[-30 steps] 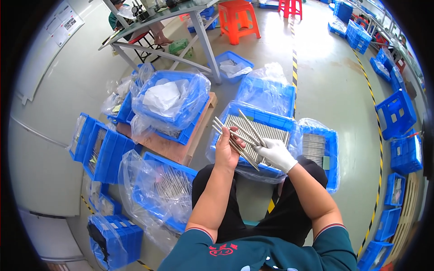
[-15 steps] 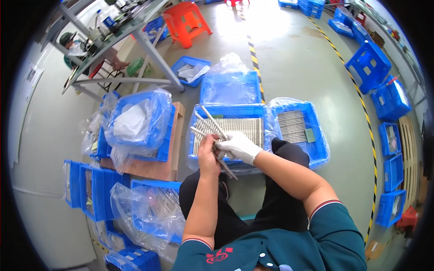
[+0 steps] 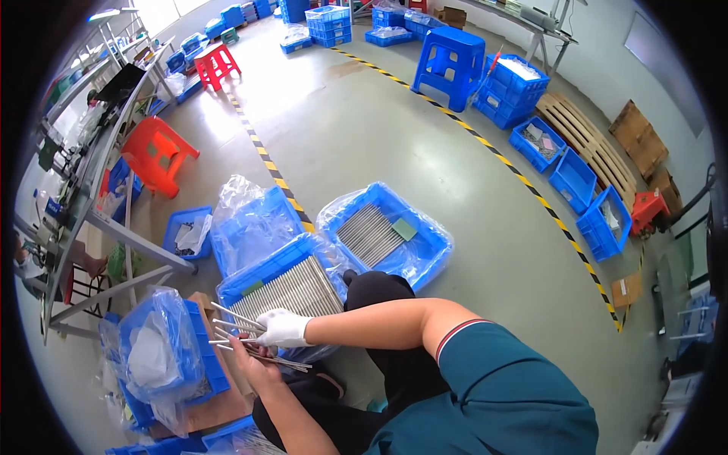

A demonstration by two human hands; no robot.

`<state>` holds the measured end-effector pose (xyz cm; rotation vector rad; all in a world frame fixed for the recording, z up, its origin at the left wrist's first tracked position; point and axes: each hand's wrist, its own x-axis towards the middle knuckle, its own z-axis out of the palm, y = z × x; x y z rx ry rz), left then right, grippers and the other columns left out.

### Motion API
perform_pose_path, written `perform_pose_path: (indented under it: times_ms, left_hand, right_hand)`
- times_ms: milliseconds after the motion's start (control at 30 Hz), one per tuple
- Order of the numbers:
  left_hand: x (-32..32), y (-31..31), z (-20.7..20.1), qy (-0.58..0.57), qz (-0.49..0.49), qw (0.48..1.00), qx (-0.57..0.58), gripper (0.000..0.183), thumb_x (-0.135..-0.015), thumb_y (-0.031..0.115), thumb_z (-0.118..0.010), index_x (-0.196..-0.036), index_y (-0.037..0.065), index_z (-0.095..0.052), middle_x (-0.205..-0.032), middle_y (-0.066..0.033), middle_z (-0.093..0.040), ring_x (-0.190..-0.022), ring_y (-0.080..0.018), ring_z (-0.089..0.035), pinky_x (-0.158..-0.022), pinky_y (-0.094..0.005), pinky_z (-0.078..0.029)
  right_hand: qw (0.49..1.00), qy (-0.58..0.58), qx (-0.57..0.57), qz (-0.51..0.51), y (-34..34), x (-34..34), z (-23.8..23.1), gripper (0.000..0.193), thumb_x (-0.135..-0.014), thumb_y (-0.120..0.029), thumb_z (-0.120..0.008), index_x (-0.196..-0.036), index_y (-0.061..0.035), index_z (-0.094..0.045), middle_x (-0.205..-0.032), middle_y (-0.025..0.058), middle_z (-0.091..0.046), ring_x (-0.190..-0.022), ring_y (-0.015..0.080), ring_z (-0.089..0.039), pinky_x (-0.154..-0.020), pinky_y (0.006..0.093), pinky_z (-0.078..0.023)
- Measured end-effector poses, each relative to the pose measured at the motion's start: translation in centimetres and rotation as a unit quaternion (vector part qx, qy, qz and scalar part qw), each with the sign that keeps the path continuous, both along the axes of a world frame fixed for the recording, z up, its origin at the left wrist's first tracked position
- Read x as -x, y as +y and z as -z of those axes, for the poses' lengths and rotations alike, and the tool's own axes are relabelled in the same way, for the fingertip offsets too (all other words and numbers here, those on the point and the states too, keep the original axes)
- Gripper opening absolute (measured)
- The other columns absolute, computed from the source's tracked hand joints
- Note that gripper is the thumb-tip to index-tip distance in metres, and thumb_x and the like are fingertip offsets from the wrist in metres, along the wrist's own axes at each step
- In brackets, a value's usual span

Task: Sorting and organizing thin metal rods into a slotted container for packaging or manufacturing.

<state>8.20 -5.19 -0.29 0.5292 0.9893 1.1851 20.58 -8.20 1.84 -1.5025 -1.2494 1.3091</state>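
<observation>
My left hand (image 3: 258, 368), bare, is closed around several thin metal rods (image 3: 291, 365). My right hand (image 3: 285, 329), in a white glove, grips the same loose bunch just above it, with rod ends fanning out to the left. Both hands are over the near edge of a plastic-lined blue bin (image 3: 282, 252) holding a dense row of similar rods (image 3: 292, 293) and a green card. The fingertips are partly hidden behind the rods and glove. To the right, another lined blue bin (image 3: 434, 246) has a smaller row of rods (image 3: 369, 236) with a green card (image 3: 404, 229) beside it.
Beyond the rod bin stands a film-covered blue bin (image 3: 258, 227). Stacked blue crates (image 3: 199, 334) sit on a wooden pallet at left, near a metal workbench (image 3: 129, 235). A red stool (image 3: 159, 152), a blue stool (image 3: 450, 67) and black-yellow floor tape (image 3: 523, 184) lie farther off.
The view has swung to the right, so the bins and hands appear farther left and lower. Both hands still hold the rods, which now point more toward the left.
</observation>
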Motion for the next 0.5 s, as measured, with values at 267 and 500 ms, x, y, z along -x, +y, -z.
perform_pose_path:
  times_ms: [267, 500]
  left_hand:
    - [1.4, 0.0, 0.5, -0.075, 0.056, 0.995, -0.039, 0.029, -0.095, 0.038, -0.048, -0.097, 0.009, -0.054, -0.066, 0.0015, -0.050, -0.049, -0.0073, -0.041, -0.044, -0.0213, -0.033]
    - [-0.3, -1.5, 0.5, 0.018, 0.050, 0.998, -0.042, 0.028, -0.096, 0.037, -0.044, -0.093, 0.011, -0.052, -0.077, -0.0017, -0.057, -0.056, -0.0104, -0.054, -0.040, -0.0222, -0.038]
  right_hand:
    - [0.973, 0.224, 0.051, 0.003, 0.7, 0.3, 1.1, 0.022, -0.079, -0.024, -0.067, -0.078, -0.0033, -0.063, -0.055, 0.0070, -0.059, -0.043, 0.0097, -0.052, -0.039, 0.0241, -0.037]
    - [0.994, -0.062, -0.078, 0.045, 0.7, 0.8, 0.6, 0.039, -0.077, -0.037, -0.062, -0.087, 0.0006, -0.063, -0.076, 0.0208, -0.064, -0.076, 0.0346, -0.064, -0.068, 0.0408, -0.049]
